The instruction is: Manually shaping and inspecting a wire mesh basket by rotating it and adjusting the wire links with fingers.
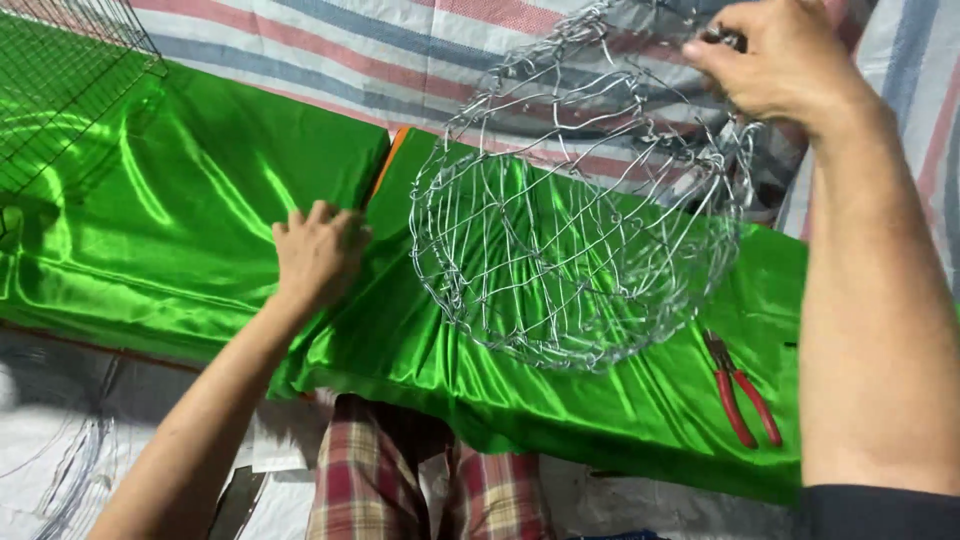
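Observation:
My right hand (775,60) is raised at the top right and grips the upper rim of a round wire mesh basket (575,210), which hangs tilted in the air above the green cloth. My left hand (318,250) lies palm down on the shiny green satin cloth (180,210), pressing it near a fold beside an orange edge. The cloth is draped over a low surface in front of my knees, which are in plaid trousers (385,480).
Red-handled pliers (742,390) lie on the green cloth at the right. A dark wire grid panel (60,70) rests on the cloth at the top left. A striped tarpaulin (350,50) covers the ground behind. Loose wire loops (60,480) lie at the bottom left.

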